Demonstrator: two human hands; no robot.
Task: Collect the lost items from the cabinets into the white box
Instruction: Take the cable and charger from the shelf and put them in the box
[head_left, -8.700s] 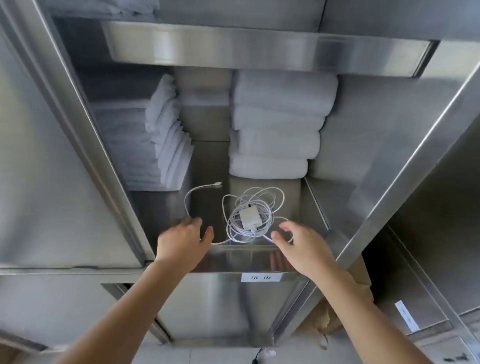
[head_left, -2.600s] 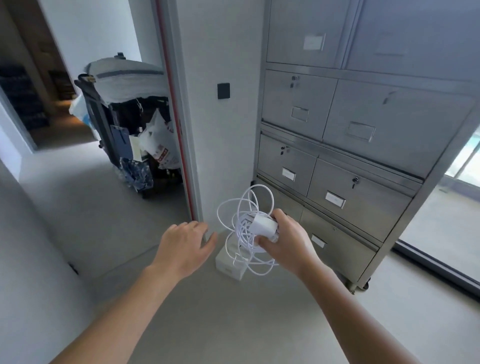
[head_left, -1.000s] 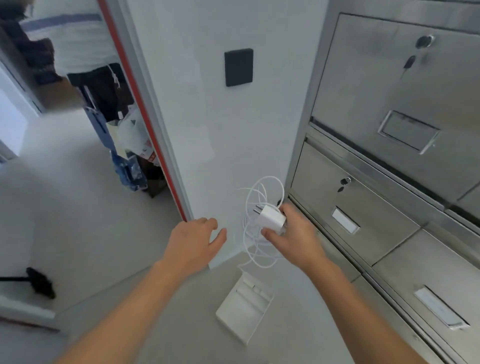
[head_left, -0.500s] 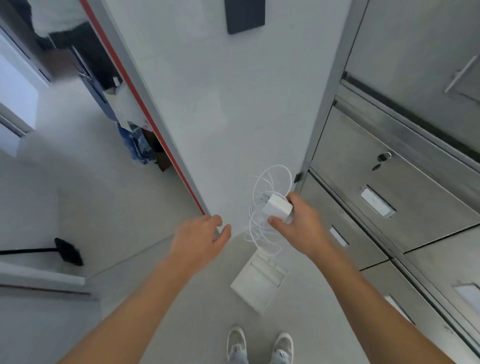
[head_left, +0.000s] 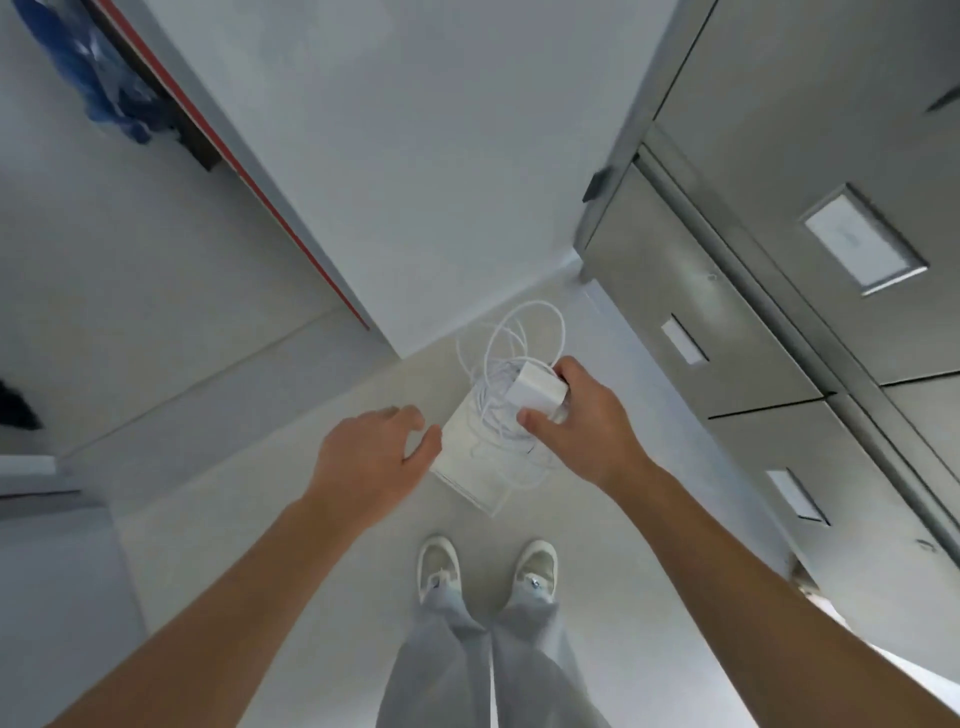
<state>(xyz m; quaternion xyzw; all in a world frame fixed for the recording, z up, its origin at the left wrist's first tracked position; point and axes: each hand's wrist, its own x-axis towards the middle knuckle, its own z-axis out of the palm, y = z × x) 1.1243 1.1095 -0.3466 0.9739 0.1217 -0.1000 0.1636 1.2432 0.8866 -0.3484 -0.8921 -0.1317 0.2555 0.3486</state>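
My right hand (head_left: 582, 421) grips a white charger block (head_left: 535, 387) between thumb and fingers, and its coiled white cable (head_left: 511, 348) loops up and hangs down around the hand. Directly below it on the floor stands the white box (head_left: 460, 457), partly covered by the cable and both hands. My left hand (head_left: 371, 460) hovers with relaxed fingers just left of the box and holds nothing.
Steel cabinets with labelled drawers (head_left: 769, 322) run along the right. A white wall corner (head_left: 395, 208) with a red-edged door frame (head_left: 249, 176) stands ahead. My feet in white shoes (head_left: 488, 566) are on the pale floor just behind the box.
My view has tipped further down and closer to the floor. My right hand has carried the charger over the white box, and my left hand has come beside the box.
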